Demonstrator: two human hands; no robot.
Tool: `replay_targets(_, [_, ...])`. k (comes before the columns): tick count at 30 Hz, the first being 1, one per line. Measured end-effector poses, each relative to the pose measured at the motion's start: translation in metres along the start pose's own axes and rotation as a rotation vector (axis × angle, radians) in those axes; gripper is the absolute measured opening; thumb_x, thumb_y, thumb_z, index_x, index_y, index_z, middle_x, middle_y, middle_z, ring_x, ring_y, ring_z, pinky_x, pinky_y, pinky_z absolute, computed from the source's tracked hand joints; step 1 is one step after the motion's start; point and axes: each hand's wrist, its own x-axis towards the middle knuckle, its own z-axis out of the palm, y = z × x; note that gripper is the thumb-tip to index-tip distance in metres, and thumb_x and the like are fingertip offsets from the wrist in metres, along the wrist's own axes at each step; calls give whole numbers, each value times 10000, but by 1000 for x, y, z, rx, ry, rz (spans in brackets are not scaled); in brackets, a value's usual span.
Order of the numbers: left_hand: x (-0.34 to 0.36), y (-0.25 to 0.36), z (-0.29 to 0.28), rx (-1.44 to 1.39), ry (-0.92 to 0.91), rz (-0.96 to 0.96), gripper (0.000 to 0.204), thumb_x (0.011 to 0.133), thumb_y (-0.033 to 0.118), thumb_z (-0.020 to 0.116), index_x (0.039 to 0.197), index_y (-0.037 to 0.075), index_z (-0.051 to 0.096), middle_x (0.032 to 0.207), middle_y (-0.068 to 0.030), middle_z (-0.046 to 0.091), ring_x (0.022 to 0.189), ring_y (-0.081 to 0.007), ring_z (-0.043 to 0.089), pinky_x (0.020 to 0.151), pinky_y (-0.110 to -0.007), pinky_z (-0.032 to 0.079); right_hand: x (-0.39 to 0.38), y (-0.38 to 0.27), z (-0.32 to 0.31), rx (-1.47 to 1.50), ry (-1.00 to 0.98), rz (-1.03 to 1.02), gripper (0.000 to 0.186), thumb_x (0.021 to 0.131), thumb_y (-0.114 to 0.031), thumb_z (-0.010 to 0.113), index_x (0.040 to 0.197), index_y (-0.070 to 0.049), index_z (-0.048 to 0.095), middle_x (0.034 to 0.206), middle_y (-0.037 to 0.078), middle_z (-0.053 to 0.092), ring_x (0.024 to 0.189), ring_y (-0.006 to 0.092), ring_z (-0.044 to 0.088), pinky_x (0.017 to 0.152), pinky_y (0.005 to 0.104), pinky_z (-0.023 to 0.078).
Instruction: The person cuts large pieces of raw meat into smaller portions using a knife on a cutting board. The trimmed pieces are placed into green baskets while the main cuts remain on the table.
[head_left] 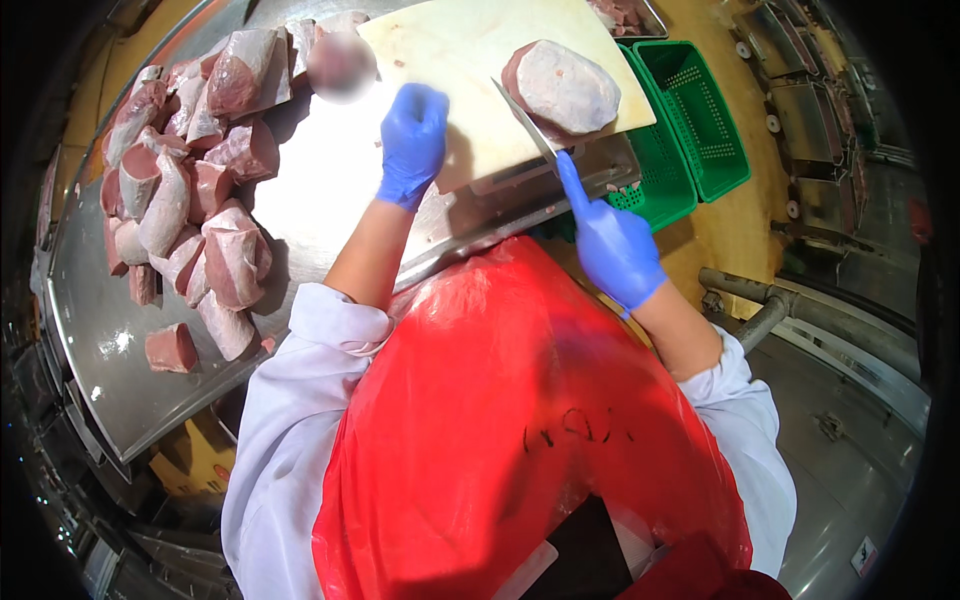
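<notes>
From where I stand, the person's right hand (pixel 615 245), in a blue glove, has its fingers curled around a knife (pixel 530 122), with the index finger stretched forward along it. The blade is at the left side of a large pale piece of meat (pixel 570 90); whether it touches, I cannot tell. The left hand (pixel 413 140) is curled into a fist near the edge of the cutting board (pixel 460 60); its inside is hidden. The meat rests on this board. Farther left, many meat chunks (pixel 205 180) are heaped on the metal table (pixel 120 395). Green baskets (pixel 720 150) stand at the right, above a yellowish floor (pixel 755 215).
</notes>
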Motion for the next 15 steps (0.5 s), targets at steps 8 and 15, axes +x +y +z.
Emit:
replay_targets(8, [24, -9, 11, -73, 29, 58, 179, 944, 164, 636, 908, -11, 619, 782, -138, 630, 719, -236, 593, 721, -354, 499, 26, -4, -17, 66, 371, -109, 845, 862, -42, 558, 1631, -112, 214, 739, 196, 677, 579, 367, 663, 565, 498, 554])
replay_targets(15, [20, -6, 9, -12, 26, 97, 115, 993, 101, 605, 905, 27, 600, 744, -4, 562, 591, -80, 518, 552, -237, 423, 64, -8, 11, 16, 111, 27, 825, 898, -70, 546, 1634, -106, 175, 815, 214, 698, 694, 356, 712, 604, 486, 572])
